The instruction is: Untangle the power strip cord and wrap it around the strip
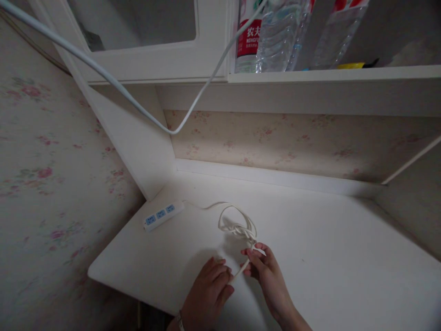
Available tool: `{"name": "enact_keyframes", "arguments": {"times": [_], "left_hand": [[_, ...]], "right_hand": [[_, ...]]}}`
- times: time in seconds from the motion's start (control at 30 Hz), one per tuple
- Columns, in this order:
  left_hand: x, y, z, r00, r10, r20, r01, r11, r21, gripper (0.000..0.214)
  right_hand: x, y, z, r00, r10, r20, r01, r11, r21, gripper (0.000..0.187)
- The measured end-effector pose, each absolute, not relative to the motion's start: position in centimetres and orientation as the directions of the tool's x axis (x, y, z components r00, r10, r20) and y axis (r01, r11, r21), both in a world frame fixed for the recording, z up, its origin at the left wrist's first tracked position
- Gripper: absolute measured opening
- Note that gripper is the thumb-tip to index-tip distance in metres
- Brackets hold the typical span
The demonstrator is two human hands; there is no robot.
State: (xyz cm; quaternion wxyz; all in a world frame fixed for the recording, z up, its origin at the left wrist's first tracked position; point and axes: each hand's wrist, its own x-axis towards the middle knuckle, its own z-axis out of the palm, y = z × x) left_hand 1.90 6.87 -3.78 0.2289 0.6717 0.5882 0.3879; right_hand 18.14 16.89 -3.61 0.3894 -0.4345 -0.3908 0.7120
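Observation:
A white power strip (164,215) with blue sockets lies at the left of the desk. Its white cord (237,229) runs right into a loose, tangled bundle in front of my hands. My right hand (264,272) pinches the cord at the near end of the bundle, where a small white flap sticks out. Lower left, my left hand (211,286) is closed on a stretch of the same cord, which runs straight between the two hands. The cord's end is hidden by my left hand.
A white desk (330,239) spreads under a shelf (330,76) holding plastic bottles (280,39). A thick white cable (138,106) hangs across the upper left, close to the camera. Flowered wallpaper (44,184) covers the left wall beside the desk edge.

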Motion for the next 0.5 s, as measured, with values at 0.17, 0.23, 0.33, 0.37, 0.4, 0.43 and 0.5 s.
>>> {"name": "enact_keyframes", "arguments": {"times": [0.17,0.23,0.33,0.37,0.4,0.43,0.5], "left_hand": [[2.8,7.6,-4.5,-0.043,0.957,0.288,0.712,-0.172,0.68,0.021],[3.0,7.8,-4.8,-0.073,0.947,0.312,0.8,-0.131,0.585,0.026],[3.3,7.9,-4.5,-0.055,0.948,0.312,0.872,-0.107,0.478,0.03],[3.3,8.0,-4.2,-0.041,0.95,0.309,0.88,-0.112,0.462,0.03],[3.3,7.9,-3.9,-0.028,0.953,0.302,0.885,-0.117,0.451,0.03],[3.3,7.9,-3.5,-0.019,0.957,0.289,0.887,-0.118,0.446,0.029],[3.3,7.7,-2.8,-0.009,0.968,0.25,0.893,-0.105,0.437,0.029]], "right_hand": [[19.0,18.8,-4.2,-0.342,0.909,-0.237,0.038,-0.239,-0.97,0.043],[19.6,19.9,-4.7,-0.285,0.946,-0.156,0.2,-0.101,-0.975,0.042],[20.6,21.5,-5.3,-0.252,0.967,0.046,0.356,0.137,-0.924,0.045],[20.8,22.0,-5.4,-0.283,0.955,0.09,0.374,0.196,-0.907,0.046],[21.0,22.4,-5.5,-0.327,0.939,0.107,0.382,0.235,-0.894,0.046],[21.1,22.8,-5.6,-0.37,0.924,0.099,0.389,0.251,-0.886,0.045],[21.3,23.4,-5.8,-0.425,0.904,0.05,0.413,0.243,-0.878,0.043]]}}
